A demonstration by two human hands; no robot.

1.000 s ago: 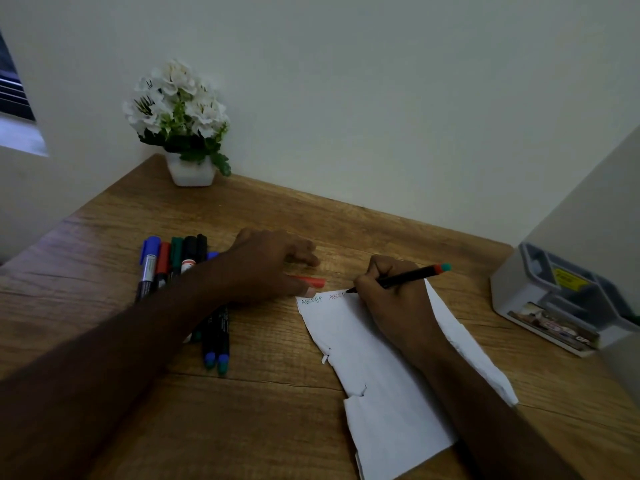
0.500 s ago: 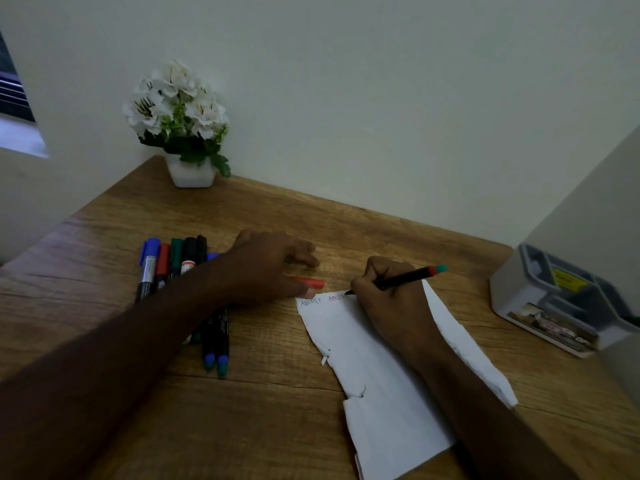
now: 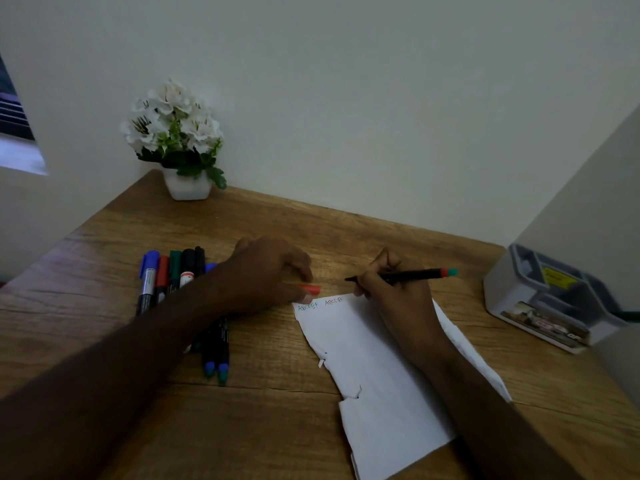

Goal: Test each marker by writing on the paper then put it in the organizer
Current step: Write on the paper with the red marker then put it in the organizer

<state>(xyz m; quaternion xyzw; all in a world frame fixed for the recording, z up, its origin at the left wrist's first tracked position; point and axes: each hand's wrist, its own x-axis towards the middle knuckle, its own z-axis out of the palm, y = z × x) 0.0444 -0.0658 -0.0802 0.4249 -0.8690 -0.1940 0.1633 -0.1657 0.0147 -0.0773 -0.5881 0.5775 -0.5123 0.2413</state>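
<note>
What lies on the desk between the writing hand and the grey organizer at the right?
In the head view, only bare wooden desk lies between the right hand and the organizer; the marker it holds points that way.

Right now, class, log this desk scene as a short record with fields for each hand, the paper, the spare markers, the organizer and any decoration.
Right hand: grips a black marker, tip at the top edge of the paper
Left hand: thumb presses the paper's top left corner; an orange cap shows under its fingers
Paper: two short lines of writing
Spare markers: grouped on the table, left of the paper
Organizer: grey, far right
Decoration: white flower pot, back corner
</note>
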